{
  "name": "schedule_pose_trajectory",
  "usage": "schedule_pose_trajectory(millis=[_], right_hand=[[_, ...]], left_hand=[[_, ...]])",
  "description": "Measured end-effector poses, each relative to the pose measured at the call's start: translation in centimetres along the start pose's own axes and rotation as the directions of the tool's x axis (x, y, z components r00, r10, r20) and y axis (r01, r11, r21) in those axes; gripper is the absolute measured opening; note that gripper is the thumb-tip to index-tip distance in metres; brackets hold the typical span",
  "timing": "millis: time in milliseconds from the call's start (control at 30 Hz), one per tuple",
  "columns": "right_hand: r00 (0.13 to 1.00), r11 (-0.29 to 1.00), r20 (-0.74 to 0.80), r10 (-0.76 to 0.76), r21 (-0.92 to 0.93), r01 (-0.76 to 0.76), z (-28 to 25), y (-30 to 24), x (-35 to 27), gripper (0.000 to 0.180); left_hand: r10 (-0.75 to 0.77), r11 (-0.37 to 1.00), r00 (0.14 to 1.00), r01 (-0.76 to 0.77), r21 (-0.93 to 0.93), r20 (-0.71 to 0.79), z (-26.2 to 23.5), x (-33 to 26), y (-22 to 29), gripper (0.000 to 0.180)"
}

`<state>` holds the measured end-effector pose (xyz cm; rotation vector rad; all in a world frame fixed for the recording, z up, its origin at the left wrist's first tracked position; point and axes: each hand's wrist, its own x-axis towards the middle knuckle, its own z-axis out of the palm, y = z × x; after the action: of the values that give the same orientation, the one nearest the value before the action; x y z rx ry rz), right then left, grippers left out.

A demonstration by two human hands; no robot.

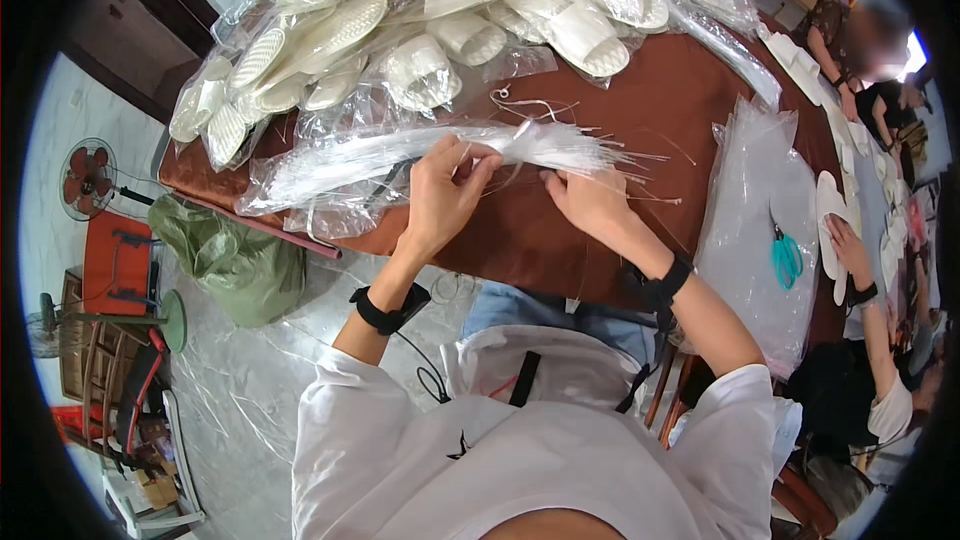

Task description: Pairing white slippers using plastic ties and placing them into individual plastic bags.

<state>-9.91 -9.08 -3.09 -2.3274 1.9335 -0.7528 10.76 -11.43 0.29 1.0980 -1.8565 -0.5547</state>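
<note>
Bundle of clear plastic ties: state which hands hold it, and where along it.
Both hands hold the bundle of clear plastic ties: the left hand grips near its middle, inside its clear bag; the right hand pinches strands near the loose, fanned end.

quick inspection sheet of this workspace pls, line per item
surface: brown table, mostly covered
job's things: bundle of thin clear plastic strands in a clear bag
clutter: heap of bagged white slippers; stack of clear bags; teal scissors
grippers: left hand and right hand both pinch the strands
cables: thin black cord below the left wrist
surroundings: green sack; fan; other people at the table's right
</note>
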Motion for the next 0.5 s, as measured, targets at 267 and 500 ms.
schedule_pose_trajectory(millis=[267,500], right_hand=[[0.979,0.978,0.072,0.191,0.068,-0.196,0.1,3.2,2.7,0.021],[0.923,0.918,0.074,0.378,-0.156,-0.364,-0.6,3.7,3.9,0.026]], left_hand=[[0.072,0.979,0.984,-0.038,-0.2,0.164,-1.3,-1.4,-2.8,0.007],[0.101,0.922,0.938,0.037,-0.387,0.332,-2.1,-1.6,-4.0,0.007]])
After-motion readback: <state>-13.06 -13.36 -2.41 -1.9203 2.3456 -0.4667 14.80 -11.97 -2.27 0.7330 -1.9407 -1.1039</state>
